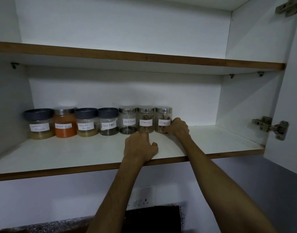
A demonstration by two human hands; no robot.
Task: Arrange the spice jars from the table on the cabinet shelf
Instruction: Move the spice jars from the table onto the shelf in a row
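Note:
Several labelled spice jars stand in a row at the back of the lower cabinet shelf (77,153). From the left: a dark-lidded jar (39,124), an orange chilli powder jar (65,122), a coriander jar (87,122), two black pepper jars (108,121) (128,121), then two cinnamon jars (145,120) (162,117). My right hand (177,127) is wrapped around the lower right side of the rightmost cinnamon jar. My left hand (140,147) rests on the shelf as a loose fist just in front of the middle jars, holding nothing.
An upper shelf (144,58) sits above. The cabinet's right wall carries a metal hinge (270,126). Bare shelf lies right of the jars. Below are a wall socket (141,197) and a speckled counter edge (43,225).

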